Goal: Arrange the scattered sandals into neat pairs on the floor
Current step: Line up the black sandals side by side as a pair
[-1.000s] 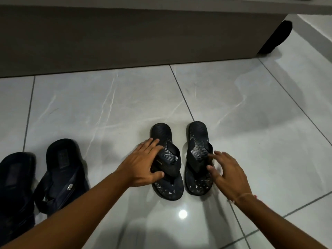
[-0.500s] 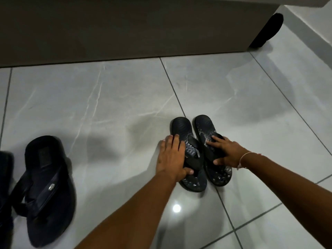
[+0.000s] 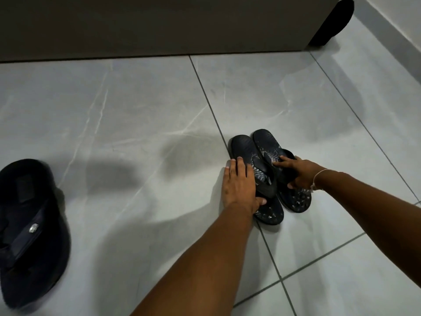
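Note:
Two black patterned flip-flops lie side by side on the grey tiles, touching along their inner edges. My left hand (image 3: 239, 185) rests flat over the strap and left edge of the left flip-flop (image 3: 245, 147), thumb hooked at the strap. My right hand (image 3: 296, 173) grips the strap of the right flip-flop (image 3: 265, 139). A larger dark sandal (image 3: 29, 226) with a small metal stud on its strap lies apart at the far left, partly cut off by the frame edge.
A dark cabinet base (image 3: 159, 26) runs along the back. A black object (image 3: 333, 21) leans at its right corner, beside a light wall. Grey tile floor (image 3: 136, 115) spreads between the pair and the left sandal.
Both hands closed onto the flip-flops and pushed them together until they touch. The view swung right, so the left sandals slid toward the frame edge and one left the view.

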`<move>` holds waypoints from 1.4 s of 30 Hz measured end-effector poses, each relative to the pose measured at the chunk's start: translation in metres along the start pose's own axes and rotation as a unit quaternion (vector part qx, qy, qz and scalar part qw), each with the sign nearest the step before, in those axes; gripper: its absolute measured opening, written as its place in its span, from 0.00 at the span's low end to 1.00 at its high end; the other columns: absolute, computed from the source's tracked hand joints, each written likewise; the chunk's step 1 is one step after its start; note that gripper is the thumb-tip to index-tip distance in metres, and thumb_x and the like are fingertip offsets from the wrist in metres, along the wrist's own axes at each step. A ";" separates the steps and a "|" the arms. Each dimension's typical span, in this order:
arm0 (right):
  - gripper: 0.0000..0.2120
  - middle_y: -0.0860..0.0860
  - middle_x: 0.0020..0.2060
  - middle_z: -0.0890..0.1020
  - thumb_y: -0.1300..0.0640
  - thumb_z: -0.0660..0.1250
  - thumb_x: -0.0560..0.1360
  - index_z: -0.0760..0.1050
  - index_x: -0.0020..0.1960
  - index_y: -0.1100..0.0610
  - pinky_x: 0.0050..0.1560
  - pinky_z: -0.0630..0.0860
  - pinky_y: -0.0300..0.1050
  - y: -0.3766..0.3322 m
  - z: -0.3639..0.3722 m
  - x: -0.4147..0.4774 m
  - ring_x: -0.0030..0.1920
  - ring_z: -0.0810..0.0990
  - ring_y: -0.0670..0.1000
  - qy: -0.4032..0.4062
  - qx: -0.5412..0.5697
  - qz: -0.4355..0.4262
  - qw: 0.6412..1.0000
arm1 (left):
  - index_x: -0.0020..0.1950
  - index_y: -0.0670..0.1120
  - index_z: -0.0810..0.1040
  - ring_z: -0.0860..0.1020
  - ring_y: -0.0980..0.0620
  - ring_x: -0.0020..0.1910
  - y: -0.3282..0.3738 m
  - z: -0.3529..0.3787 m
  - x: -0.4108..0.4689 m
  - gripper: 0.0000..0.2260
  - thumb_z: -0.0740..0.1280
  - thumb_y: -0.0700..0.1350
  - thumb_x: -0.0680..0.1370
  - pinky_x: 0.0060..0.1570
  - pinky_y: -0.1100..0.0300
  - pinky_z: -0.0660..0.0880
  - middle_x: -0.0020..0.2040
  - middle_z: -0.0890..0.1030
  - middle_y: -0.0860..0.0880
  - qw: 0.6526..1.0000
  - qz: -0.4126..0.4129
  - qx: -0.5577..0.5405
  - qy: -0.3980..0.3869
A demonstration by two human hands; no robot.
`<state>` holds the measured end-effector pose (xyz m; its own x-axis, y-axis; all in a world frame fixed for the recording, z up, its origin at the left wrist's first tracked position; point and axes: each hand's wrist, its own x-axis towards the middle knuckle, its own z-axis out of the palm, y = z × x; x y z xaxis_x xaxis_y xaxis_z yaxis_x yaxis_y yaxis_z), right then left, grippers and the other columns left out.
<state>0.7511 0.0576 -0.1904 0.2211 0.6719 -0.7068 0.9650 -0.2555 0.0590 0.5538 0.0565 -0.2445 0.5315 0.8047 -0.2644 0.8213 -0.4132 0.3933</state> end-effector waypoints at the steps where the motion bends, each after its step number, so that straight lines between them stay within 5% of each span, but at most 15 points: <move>1: 0.43 0.47 0.79 0.50 0.58 0.74 0.69 0.54 0.76 0.41 0.75 0.55 0.61 -0.001 0.000 0.000 0.78 0.49 0.57 -0.004 -0.025 0.009 1.000 | 0.77 0.44 0.48 0.44 0.40 0.77 0.000 -0.001 0.001 0.50 0.73 0.63 0.68 0.75 0.46 0.43 0.79 0.47 0.40 1.000 -0.001 0.003 -0.005; 4: 0.42 0.44 0.79 0.48 0.53 0.72 0.70 0.52 0.75 0.38 0.71 0.46 0.73 -0.007 -0.002 -0.008 0.79 0.42 0.56 0.005 -0.051 0.027 0.998 | 0.78 0.46 0.41 0.40 0.40 0.77 -0.001 -0.007 -0.004 0.53 0.69 0.69 0.67 0.75 0.44 0.41 0.79 0.41 0.41 1.000 0.005 -0.012 -0.007; 6: 0.40 0.45 0.79 0.50 0.54 0.71 0.71 0.52 0.75 0.38 0.69 0.46 0.76 -0.017 -0.009 -0.019 0.79 0.42 0.56 0.090 -0.018 0.010 0.996 | 0.77 0.48 0.37 0.36 0.40 0.76 -0.012 -0.020 -0.012 0.52 0.63 0.73 0.68 0.75 0.43 0.38 0.78 0.36 0.42 0.998 0.029 -0.050 0.031; 9: 0.33 0.49 0.76 0.62 0.60 0.68 0.73 0.61 0.73 0.44 0.71 0.53 0.71 -0.055 -0.018 -0.037 0.78 0.54 0.59 0.298 0.068 -0.068 0.950 | 0.78 0.50 0.40 0.37 0.44 0.77 -0.070 -0.058 -0.034 0.45 0.59 0.69 0.73 0.74 0.45 0.37 0.79 0.39 0.45 0.989 0.082 -0.076 0.095; 11: 0.29 0.55 0.71 0.71 0.63 0.69 0.72 0.67 0.71 0.51 0.73 0.61 0.62 -0.108 -0.019 -0.042 0.74 0.64 0.61 0.359 0.156 -0.148 0.908 | 0.78 0.49 0.43 0.40 0.46 0.77 -0.137 -0.093 -0.054 0.40 0.60 0.64 0.76 0.76 0.43 0.42 0.80 0.42 0.44 0.989 0.109 -0.029 0.099; 14: 0.29 0.57 0.72 0.69 0.57 0.69 0.75 0.63 0.73 0.56 0.74 0.62 0.51 -0.222 -0.011 -0.046 0.73 0.66 0.57 0.265 0.241 -0.243 0.902 | 0.78 0.47 0.44 0.41 0.48 0.78 -0.255 -0.159 -0.110 0.39 0.61 0.62 0.77 0.76 0.47 0.45 0.80 0.43 0.44 0.993 0.084 0.020 0.076; 18: 0.42 0.54 0.78 0.54 0.39 0.65 0.73 0.50 0.78 0.55 0.76 0.47 0.42 -0.365 0.009 -0.058 0.78 0.51 0.53 0.108 0.106 -0.418 0.896 | 0.78 0.48 0.43 0.41 0.48 0.78 -0.397 -0.219 -0.217 0.52 0.60 0.76 0.66 0.76 0.52 0.46 0.79 0.43 0.43 0.995 -0.040 0.086 -0.038; 22: 0.50 0.53 0.79 0.43 0.36 0.68 0.69 0.44 0.78 0.53 0.77 0.45 0.54 -0.472 0.036 -0.065 0.78 0.39 0.55 0.089 0.001 -0.473 0.876 | 0.77 0.48 0.38 0.39 0.48 0.77 -0.490 -0.221 -0.306 0.61 0.67 0.75 0.60 0.75 0.53 0.46 0.79 0.40 0.45 0.964 -0.141 0.138 -0.178; 26: 0.52 0.53 0.79 0.39 0.38 0.70 0.68 0.41 0.78 0.54 0.77 0.43 0.61 -0.517 0.082 -0.064 0.77 0.33 0.56 0.090 -0.097 -0.441 0.888 | 0.78 0.49 0.40 0.43 0.47 0.78 -0.506 -0.188 -0.329 0.62 0.71 0.73 0.58 0.75 0.53 0.47 0.80 0.41 0.45 0.964 -0.144 0.132 -0.181; 31: 0.53 0.53 0.79 0.41 0.37 0.70 0.67 0.40 0.78 0.54 0.77 0.44 0.61 -0.554 0.125 -0.088 0.78 0.35 0.56 0.122 -0.037 -0.424 0.897 | 0.77 0.49 0.47 0.50 0.44 0.77 -0.513 -0.171 -0.348 0.58 0.73 0.70 0.58 0.74 0.50 0.54 0.79 0.39 0.43 0.975 -0.135 0.142 -0.107; 35: 0.54 0.54 0.79 0.41 0.39 0.72 0.67 0.42 0.78 0.54 0.77 0.40 0.62 -0.591 0.144 -0.113 0.78 0.35 0.56 0.120 -0.002 -0.407 0.906 | 0.78 0.46 0.47 0.45 0.47 0.78 -0.529 -0.174 -0.378 0.57 0.71 0.70 0.61 0.76 0.48 0.54 0.79 0.39 0.46 0.967 -0.135 0.179 -0.123; 42: 0.53 0.55 0.79 0.47 0.39 0.73 0.64 0.49 0.77 0.56 0.67 0.23 0.63 -0.640 0.163 -0.130 0.78 0.37 0.56 0.143 0.001 -0.429 0.892 | 0.76 0.43 0.59 0.58 0.42 0.76 -0.557 -0.188 -0.410 0.56 0.78 0.65 0.56 0.70 0.42 0.62 0.78 0.56 0.42 0.953 -0.148 0.229 -0.128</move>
<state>0.0819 0.0206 -0.2512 -0.5712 0.7702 -0.2838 0.7966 0.4367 -0.4180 -0.1603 0.0366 -0.1891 0.2470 0.8085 -0.5341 0.9164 -0.3741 -0.1425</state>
